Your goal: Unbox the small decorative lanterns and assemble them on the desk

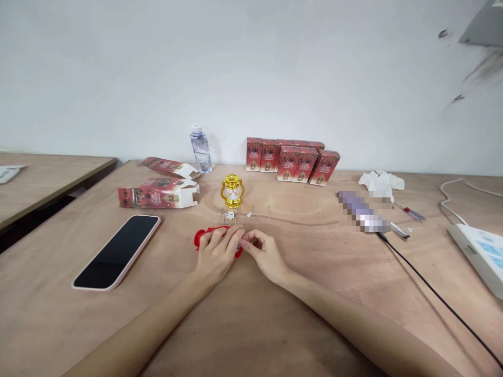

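Observation:
A small red lantern [199, 239] lies on its side on the wooden table, mostly hidden under my hand. My left hand [220, 250] is closed over it, fingers curled across its body. At the lantern's right end, my right hand [264, 252] is closed in a pinch, thumb against forefinger. Whatever it pinches is hidden or too small to name. Just beyond my hands are bent wire handles [261, 214] and small white pieces [230, 215]. Behind these stands a gold lantern [232, 191], upright with a clear middle.
Several red boxes [288, 162] stand by the wall, near a water bottle [201, 151]. Opened red boxes [157, 195] and a phone [118, 252] lie left. On the right are crumpled tissue [380, 182], a screwdriver [413, 213], a cabled device [359, 212] and a white power strip [481, 251].

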{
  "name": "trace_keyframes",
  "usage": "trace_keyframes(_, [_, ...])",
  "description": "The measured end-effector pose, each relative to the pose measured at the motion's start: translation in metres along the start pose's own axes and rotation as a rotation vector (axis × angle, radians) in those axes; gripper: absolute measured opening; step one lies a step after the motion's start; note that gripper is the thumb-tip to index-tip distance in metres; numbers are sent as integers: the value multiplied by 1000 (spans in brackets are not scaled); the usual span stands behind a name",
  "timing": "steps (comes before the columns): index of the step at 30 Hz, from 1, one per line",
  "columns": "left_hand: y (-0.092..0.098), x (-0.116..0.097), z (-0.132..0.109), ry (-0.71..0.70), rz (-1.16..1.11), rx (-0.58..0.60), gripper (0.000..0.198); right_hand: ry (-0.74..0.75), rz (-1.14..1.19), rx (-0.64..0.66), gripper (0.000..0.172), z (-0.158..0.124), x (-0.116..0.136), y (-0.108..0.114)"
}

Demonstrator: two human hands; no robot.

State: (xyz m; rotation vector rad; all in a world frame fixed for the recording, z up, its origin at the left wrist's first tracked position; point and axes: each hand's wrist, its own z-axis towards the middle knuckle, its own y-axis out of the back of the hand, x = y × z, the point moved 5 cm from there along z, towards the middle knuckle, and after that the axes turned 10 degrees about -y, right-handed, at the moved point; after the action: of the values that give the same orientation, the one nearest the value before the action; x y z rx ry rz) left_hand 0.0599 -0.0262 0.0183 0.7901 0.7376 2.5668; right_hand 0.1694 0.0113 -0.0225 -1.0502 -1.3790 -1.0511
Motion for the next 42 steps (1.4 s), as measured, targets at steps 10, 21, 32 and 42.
trace_keyframes(10, [-1,-5,6,-13,-29,64,21,52,-15,65,35,6,0,0])
trace_keyframes(21, [-14,10,2,22,0,136,24,158,-172,142,23,-2,7,-8])
trace_keyframes(32, [-18,8,3,6,-9,135,20,205,-254,100,15,7,12,-8])
trace_keyframes(42, [-18,7,2,-31,-46,118,20,241,-322,123,23,10,18,-3])
